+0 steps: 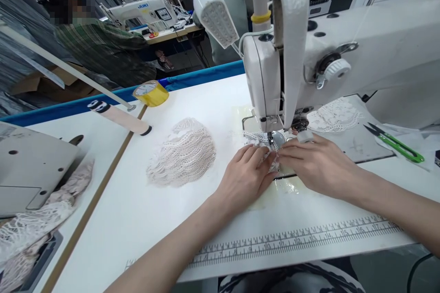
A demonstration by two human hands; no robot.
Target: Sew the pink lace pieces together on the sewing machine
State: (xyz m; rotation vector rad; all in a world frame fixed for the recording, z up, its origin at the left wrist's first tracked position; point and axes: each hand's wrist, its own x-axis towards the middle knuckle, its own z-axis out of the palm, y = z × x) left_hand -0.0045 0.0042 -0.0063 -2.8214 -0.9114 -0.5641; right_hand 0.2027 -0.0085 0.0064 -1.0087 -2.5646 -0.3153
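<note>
A white lace piece point(255, 138) lies under the presser foot of a white sewing machine point(263, 73), largely covered by my fingers. My left hand point(245, 171) is closed on its near left part, thumb and fingers drawn together beside the needle. From the other side, my right hand point(316, 165) holds the lace just right of the foot, fingers pressed together and partly hidden under the machine head. To the left of my left hand is a pile of pale lace point(185, 153). Another white lace piece point(337, 115) rests behind my right hand.
Green thread snips point(395, 143) lie at the right. A yellow tape roll point(151, 93) and a thread cone point(120, 118) sit at the back left. A printed ruler point(299, 240) runs along the front edge. Two people point(103, 50) are beyond the table.
</note>
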